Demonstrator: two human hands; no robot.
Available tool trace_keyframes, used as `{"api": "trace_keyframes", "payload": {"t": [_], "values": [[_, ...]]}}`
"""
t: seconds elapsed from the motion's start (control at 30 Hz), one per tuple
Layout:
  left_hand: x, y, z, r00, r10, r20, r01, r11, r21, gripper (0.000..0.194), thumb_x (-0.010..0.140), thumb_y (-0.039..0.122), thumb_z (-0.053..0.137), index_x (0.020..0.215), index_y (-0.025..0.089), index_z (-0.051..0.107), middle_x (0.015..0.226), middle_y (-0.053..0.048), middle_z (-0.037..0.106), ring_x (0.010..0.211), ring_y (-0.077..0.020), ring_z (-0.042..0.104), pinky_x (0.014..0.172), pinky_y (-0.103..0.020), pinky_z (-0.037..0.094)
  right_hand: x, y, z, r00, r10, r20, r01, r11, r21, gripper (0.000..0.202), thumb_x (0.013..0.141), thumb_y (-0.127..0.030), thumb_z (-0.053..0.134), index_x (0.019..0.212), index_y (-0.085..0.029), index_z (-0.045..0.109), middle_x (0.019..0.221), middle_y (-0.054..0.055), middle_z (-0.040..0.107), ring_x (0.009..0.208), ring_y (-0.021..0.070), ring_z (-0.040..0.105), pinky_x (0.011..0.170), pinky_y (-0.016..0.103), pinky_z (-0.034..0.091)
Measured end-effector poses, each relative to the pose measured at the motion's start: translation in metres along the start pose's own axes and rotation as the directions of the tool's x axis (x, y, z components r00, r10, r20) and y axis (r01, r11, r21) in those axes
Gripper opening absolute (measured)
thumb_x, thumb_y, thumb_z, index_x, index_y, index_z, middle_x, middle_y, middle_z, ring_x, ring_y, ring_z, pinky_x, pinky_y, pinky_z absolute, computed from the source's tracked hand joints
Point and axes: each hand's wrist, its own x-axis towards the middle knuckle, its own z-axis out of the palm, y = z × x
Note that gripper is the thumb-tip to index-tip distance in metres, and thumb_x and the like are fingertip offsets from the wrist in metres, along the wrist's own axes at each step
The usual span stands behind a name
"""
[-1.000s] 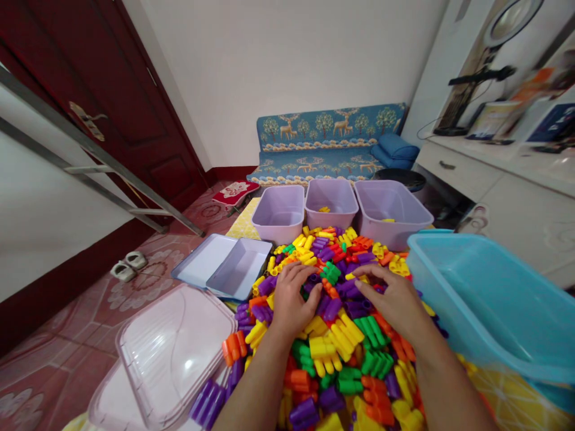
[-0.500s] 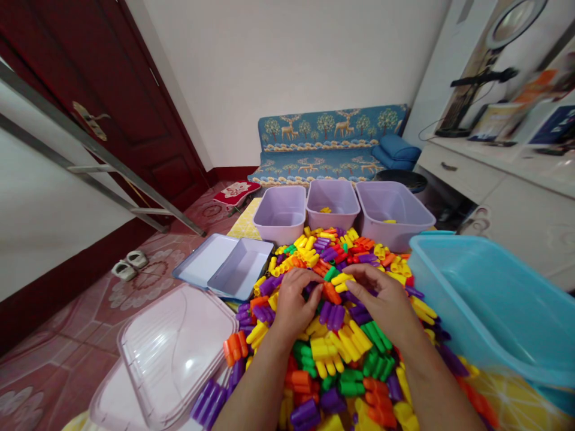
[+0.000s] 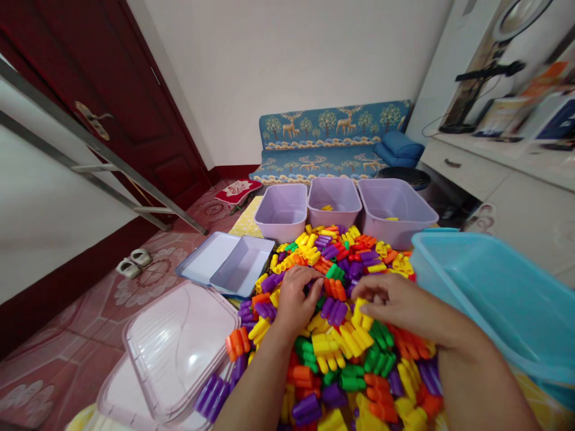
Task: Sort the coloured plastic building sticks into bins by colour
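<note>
A yellow block [image 3: 362, 309] sits pinched between the thumb and fingers of the right hand [image 3: 395, 306], just above the heap of blocks [image 3: 341, 335] that covers the table in front of the person. The heap mixes yellow, purple, green, orange and red pieces, most of them short ribbed tubes joined side by side. The left hand [image 3: 294, 298] lies palm down on the heap just left of the right hand, fingers curled among purple and orange pieces; whether it grips any one of them cannot be told.

Beyond the heap stand three lilac bins in a row: the left bin [image 3: 282, 211], the middle bin [image 3: 335, 200] with a yellow piece in it, and the right bin [image 3: 395, 208] with a yellow piece too. To the right, close to the right forearm, is a large blue tub [image 3: 494, 299], its rim touching the heap's edge. To the left lie two shallow lids [image 3: 227, 263] side by side, and nearer, a clear lid [image 3: 179, 347] resting on a pink one.

Farther off are a blue sofa [image 3: 332, 140], a dark red door [image 3: 112, 108], a leaning ladder [image 3: 103, 161] and slippers [image 3: 135, 262] on the tiled floor.
</note>
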Motion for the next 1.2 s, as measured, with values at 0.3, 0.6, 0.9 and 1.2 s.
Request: {"api": "trace_keyframes", "payload": {"t": [0.3,0.6,0.9,1.2], "values": [[0.0,0.001,0.0,1.0,0.001,0.001,-0.001,1.0,-0.015,0.011,0.09,0.02,0.056,0.087,0.02,0.067,0.088,-0.004,0.069,0.088,-0.019,0.061,0.086,-0.035,0.044,0.031,-0.006,0.011,0.778,-0.07,-0.624,0.193,0.972,0.131,0.048,0.077,-0.037,0.066,0.123,-0.022,0.06,0.12,0.01,0.065,0.094,0.0215,0.068,0.074,0.033,0.058],[0.0,0.002,0.001,1.0,-0.005,-0.017,0.004,1.0,-0.009,0.01,0.089,0.019,0.056,0.088,0.02,0.067,0.089,-0.004,0.069,0.088,-0.0192,0.061,0.085,-0.035,0.044,0.013,0.024,0.038,0.966,-0.024,-0.259,-0.004,0.994,-0.106,0.045,0.077,-0.039,0.067,0.12,-0.025,0.064,0.114,0.005,0.068,0.097,0.022,0.066,0.086,0.037,0.053],[0.0,0.002,0.001,1.0,-0.013,-0.005,0.013,1.0,0.003,0.011,0.089,0.019,0.056,0.087,0.021,0.067,0.089,-0.004,0.07,0.088,-0.0192,0.061,0.086,-0.035,0.044,0.012,0.016,0.04,0.981,-0.081,-0.174,0.038,0.97,-0.239,0.026,0.079,-0.025,0.063,0.104,-0.022,0.07,0.108,0.005,0.068,0.101,0.022,0.063,0.094,0.037,0.046],[0.002,0.005,0.0,1.0,-0.023,-0.009,0.022,1.0,-0.007,0.013,0.088,0.017,0.056,0.088,0.021,0.069,0.089,-0.004,0.071,0.089,-0.0198,0.062,0.086,-0.036,0.046,0.013,0.021,0.042,0.977,-0.09,-0.194,0.042,0.97,-0.238,0.023,0.08,-0.026,0.06,0.1,-0.02,0.069,0.107,0.007,0.07,0.101,0.0239,0.063,0.094,0.04,0.046]]}}
